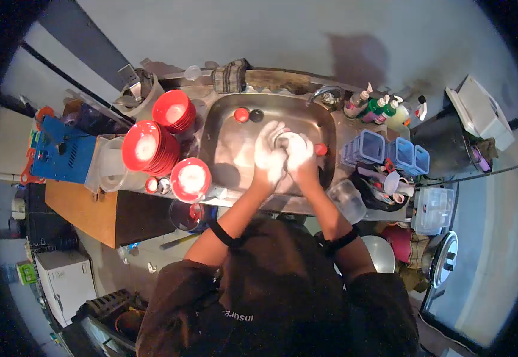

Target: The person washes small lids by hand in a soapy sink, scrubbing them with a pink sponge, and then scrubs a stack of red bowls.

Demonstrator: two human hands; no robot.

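Note:
My left hand and my right hand are close together over the metal sink, both bright white in the glare. Their fingers curl in around something small with a dark patch; I cannot tell what it is. Beyond my left hand, a small red round piece lies in the basin beside a small black one. Another small red piece is just right of my right hand. The faucet stands at the sink's back right corner.
Left of the sink are stacked red bowls, more stacked red bowls and a red bowl with a white inside. To the right stand pump bottles, blue baskets, a clear container and a dark utensil-filled tub.

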